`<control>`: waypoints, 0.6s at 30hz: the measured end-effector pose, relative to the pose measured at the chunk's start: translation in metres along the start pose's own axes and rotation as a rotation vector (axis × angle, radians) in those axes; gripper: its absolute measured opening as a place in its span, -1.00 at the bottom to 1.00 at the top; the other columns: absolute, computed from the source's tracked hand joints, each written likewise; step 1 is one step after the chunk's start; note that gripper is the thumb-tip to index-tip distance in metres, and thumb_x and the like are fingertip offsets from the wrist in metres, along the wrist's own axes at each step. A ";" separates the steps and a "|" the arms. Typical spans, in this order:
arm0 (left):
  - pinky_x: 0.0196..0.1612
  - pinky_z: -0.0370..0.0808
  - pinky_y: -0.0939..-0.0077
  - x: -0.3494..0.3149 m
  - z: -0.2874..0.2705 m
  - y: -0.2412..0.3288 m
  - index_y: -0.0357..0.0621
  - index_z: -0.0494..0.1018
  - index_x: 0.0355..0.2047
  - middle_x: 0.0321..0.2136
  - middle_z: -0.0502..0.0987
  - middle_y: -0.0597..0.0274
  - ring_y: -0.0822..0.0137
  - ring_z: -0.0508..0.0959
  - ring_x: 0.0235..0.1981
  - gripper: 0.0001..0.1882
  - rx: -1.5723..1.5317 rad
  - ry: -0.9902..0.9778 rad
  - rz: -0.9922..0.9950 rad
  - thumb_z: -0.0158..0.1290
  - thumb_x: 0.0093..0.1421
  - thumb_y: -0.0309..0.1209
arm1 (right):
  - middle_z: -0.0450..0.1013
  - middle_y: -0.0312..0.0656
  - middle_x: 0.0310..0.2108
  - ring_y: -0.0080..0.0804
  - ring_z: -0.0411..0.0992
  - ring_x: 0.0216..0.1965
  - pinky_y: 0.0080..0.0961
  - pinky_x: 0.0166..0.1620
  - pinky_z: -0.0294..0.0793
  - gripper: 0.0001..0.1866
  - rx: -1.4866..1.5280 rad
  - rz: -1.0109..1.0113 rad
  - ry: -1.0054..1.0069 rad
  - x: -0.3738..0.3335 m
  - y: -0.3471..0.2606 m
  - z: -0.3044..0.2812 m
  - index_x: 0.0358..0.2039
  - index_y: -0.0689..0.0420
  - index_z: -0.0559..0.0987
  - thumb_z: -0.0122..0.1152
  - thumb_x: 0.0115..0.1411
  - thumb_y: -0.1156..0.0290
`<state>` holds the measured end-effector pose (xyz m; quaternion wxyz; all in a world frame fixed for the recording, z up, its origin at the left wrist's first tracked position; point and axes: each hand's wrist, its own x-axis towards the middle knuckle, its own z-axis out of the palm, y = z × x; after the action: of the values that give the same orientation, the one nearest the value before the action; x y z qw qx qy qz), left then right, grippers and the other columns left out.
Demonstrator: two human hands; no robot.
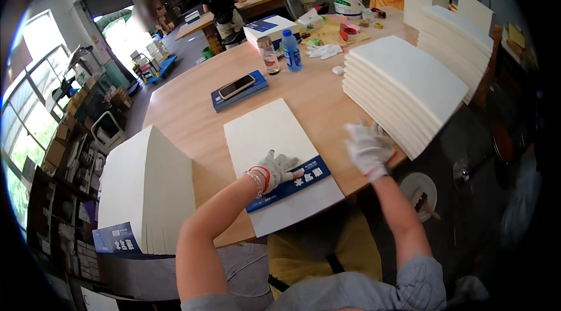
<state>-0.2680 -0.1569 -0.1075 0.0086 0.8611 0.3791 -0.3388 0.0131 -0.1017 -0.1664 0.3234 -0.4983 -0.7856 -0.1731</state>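
Head view: the left hand (pixel 273 171), in a white glove with a red cuff, lies palm down with its fingers spread apart on the blue strip (pixel 279 195) that crosses the paper (pixel 263 130). The paper is at the near edge of the table (pixel 181 98), in front of the person, cream beyond the strip and grey-white on the near side of it.

The right hand (pixel 368 148), gloved too, is near the table's edge, between the paper and the right stack (pixel 409 74). Motion blurs it, so I cannot tell whether its fingers are together or hold anything.

The left stack (pixel 166 188) stands at the table's left side, with a blue strip at its near end. Beyond the paper, a phone (pixel 236 86) rests on a blue book (pixel 259 82). Past that stand a clear bottle (pixel 269 58) and a blue bottle (pixel 291 54), with a loose glove (pixel 324 51) just beside them. A second stack (pixel 459 33) is behind the right one. Below the table's right edge is a bowl (pixel 428 185) with a brush (pixel 431 212).
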 end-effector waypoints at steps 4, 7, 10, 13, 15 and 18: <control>0.34 0.05 0.11 -0.004 -0.026 -0.001 0.49 -0.03 0.37 0.40 -0.09 0.25 0.16 0.02 0.38 0.31 0.035 -0.025 0.117 0.48 -0.39 -0.29 | 0.53 -0.03 -0.30 -0.13 0.53 -0.34 -0.32 -0.25 0.53 -0.79 0.512 0.302 -0.556 -0.044 0.112 0.039 -0.23 0.16 0.61 0.19 0.13 0.38; 0.29 0.10 0.23 -0.008 -0.009 -0.018 0.53 0.01 0.35 0.40 -0.10 0.21 0.15 0.05 0.36 0.30 -0.001 0.002 0.141 0.49 -0.43 -0.28 | 0.57 -0.10 -0.30 -0.20 0.54 -0.33 -0.40 -0.24 0.54 -0.80 1.071 -0.327 -0.430 0.012 -0.025 -0.019 -0.26 0.14 0.63 0.13 0.10 0.57; 0.30 0.10 0.23 0.002 -0.012 -0.020 0.54 0.03 0.34 0.40 -0.07 0.21 0.13 0.09 0.34 0.28 0.020 -0.012 0.152 0.48 -0.42 -0.29 | 0.51 -0.15 -0.37 -0.21 0.51 -0.35 -0.34 -0.31 0.50 -0.79 0.807 -0.793 -0.432 -0.009 -0.130 0.014 -0.38 0.08 0.52 0.26 0.03 0.25; 0.28 0.16 0.21 0.008 -0.011 -0.025 0.55 0.07 0.33 0.38 -0.04 0.23 0.10 0.13 0.31 0.28 -0.046 0.052 0.168 0.48 -0.45 -0.33 | 0.42 -0.26 -0.39 -0.31 0.45 -0.30 -0.39 -0.32 0.45 -0.66 0.812 -0.745 -0.487 -0.021 -0.224 0.017 -0.35 0.06 0.51 0.31 -0.10 0.15; 0.28 0.18 0.24 0.009 -0.009 -0.025 0.58 0.08 0.32 0.37 -0.03 0.23 0.08 0.14 0.31 0.27 -0.075 0.072 0.188 0.47 -0.47 -0.35 | 0.42 -0.25 -0.38 -0.33 0.44 -0.26 -0.40 -0.30 0.46 -0.68 0.836 -0.766 -0.494 -0.021 -0.246 0.021 -0.39 0.07 0.50 0.31 -0.10 0.16; 0.29 0.19 0.23 0.005 -0.011 -0.024 0.57 0.10 0.31 0.38 -0.02 0.22 0.08 0.12 0.32 0.23 -0.075 0.052 0.167 0.47 -0.42 -0.35 | 0.41 -0.24 -0.39 -0.35 0.43 -0.23 -0.40 -0.26 0.48 -0.71 0.847 -0.830 -0.502 -0.018 -0.246 0.017 -0.34 0.07 0.49 0.26 -0.02 0.19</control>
<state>-0.2752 -0.1334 -0.0957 0.0591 0.8973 0.3183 -0.3000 -0.2073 -0.2127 -0.1790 0.2047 -0.0073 -0.9651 0.1631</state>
